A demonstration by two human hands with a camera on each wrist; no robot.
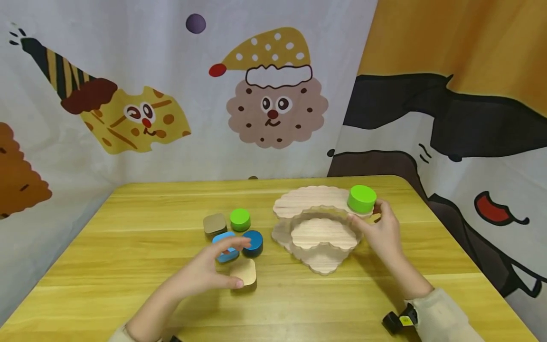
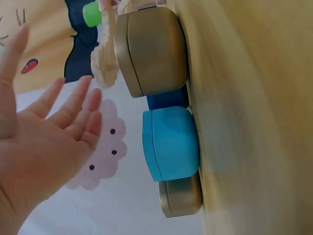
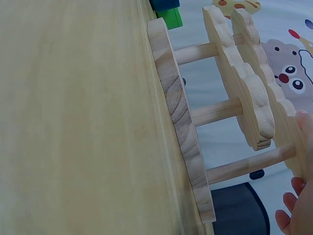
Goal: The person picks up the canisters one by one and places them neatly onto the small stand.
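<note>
A three-tiered wooden stand (image 1: 318,197) with scalloped shelves and dowel posts (image 3: 252,164) stands right of the table's middle. On the right end of its top shelf sits a round green tin (image 1: 362,199). My right hand (image 1: 382,232) holds that shelf end, thumb at the front edge and fingers round the far side by the tin. My left hand (image 1: 209,270) hovers with spread fingers above a cluster of tins, holding nothing. Its thumb overlaps a square gold tin (image 1: 245,270); its fingers overlap a light blue tin (image 1: 228,255) and a dark blue round tin (image 1: 253,243).
Behind those tins are a second square gold tin (image 1: 215,224) and a smaller green round tin (image 1: 240,219). All stand on a wood-grain table (image 1: 128,256). A printed curtain (image 1: 171,61) hangs along the table's back edge.
</note>
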